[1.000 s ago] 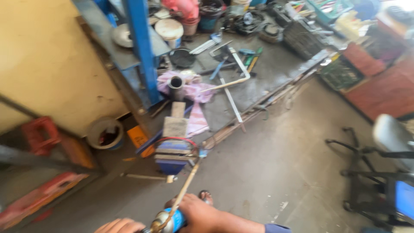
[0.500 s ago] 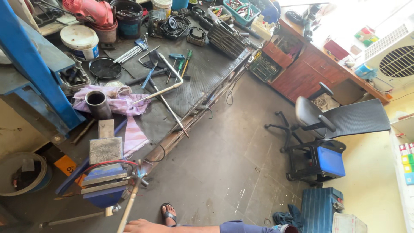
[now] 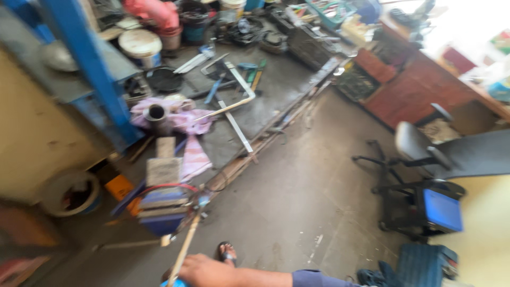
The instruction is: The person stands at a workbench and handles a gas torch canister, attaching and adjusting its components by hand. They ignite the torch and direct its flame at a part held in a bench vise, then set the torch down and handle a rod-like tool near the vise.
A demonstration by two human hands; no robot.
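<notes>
At the bottom edge, my right hand [image 3: 204,271] is closed around the lower end of a thin tan rod [image 3: 186,244], next to a blue object [image 3: 175,283] that is cut off by the frame. The rod slants up to a blue bench vise [image 3: 162,204], which has a red hose looped over it. A blue sleeve covers my forearm, which enters from the right. A sandalled foot [image 3: 227,252] stands on the concrete floor just above the hand. My left hand is out of view.
Behind the vise are a short metal pipe [image 3: 155,114] on pink cloth [image 3: 191,122], a bent metal tube [image 3: 236,103], flat bars and scattered tools. A blue steel post [image 3: 87,64] rises on the left. An office chair [image 3: 425,154] and a wooden cabinet [image 3: 419,90] are on the right.
The view has swung about and settled closer on the vise. My left hand, seen a second ago at the bottom left, has left the frame. My right hand still grips the rod.
</notes>
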